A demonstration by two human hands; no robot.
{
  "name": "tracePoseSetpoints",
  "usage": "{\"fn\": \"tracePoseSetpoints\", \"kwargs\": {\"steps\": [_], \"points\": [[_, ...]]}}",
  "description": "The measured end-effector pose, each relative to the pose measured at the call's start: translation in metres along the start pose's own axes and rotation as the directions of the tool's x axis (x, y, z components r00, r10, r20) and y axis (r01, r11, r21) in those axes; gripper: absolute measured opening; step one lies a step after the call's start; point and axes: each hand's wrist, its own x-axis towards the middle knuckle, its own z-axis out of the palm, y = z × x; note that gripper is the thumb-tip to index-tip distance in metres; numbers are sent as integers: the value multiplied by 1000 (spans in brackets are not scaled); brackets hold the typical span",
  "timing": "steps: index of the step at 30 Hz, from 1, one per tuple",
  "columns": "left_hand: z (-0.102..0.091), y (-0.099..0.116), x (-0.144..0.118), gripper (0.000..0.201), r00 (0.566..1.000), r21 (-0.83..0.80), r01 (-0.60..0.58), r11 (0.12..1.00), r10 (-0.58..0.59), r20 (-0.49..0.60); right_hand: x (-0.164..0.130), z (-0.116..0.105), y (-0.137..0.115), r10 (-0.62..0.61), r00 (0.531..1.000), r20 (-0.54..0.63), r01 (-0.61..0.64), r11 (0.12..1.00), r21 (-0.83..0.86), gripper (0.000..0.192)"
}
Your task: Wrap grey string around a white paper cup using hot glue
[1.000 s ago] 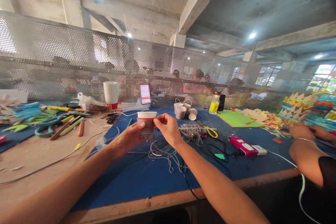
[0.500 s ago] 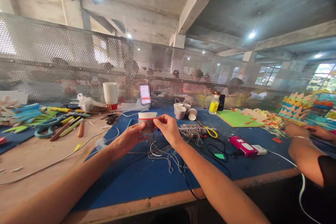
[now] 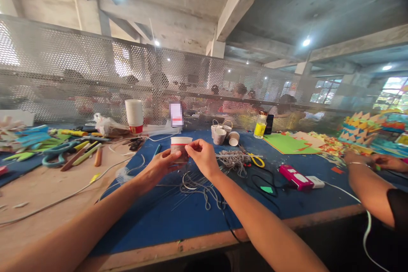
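Note:
A white paper cup with a red band is held upright above the blue mat. Grey cord is wound round its side below the band. My left hand is closed round the cup from the left and below, thumb on the wound part. At the cup's right side, my right hand pinches the cord with thumb and forefinger; the fingertips mostly hide the strand. Loose grey cord lies on the mat under the hands, near a tangled cord bundle.
Small cord-covered cups stand behind, by a yellow-labelled bottle. A paper cup stack, scissors and tools lie left. Yellow-handled scissors and a pink box lie right. Another person's arm rests at far right.
The cup has shifted slightly right and turned a little in my left hand, whose thumb now sits lower on the winding. My right fingertips stay at its right side.

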Motion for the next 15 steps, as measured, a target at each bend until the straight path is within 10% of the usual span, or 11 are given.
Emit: {"fn": "tracePoseSetpoints", "kwargs": {"steps": [15], "points": [[-1,0,1,41,999,-22,7,1000,-6,35,-2,1,-1,-15,1000,-12,15,1000,-22,20]]}}
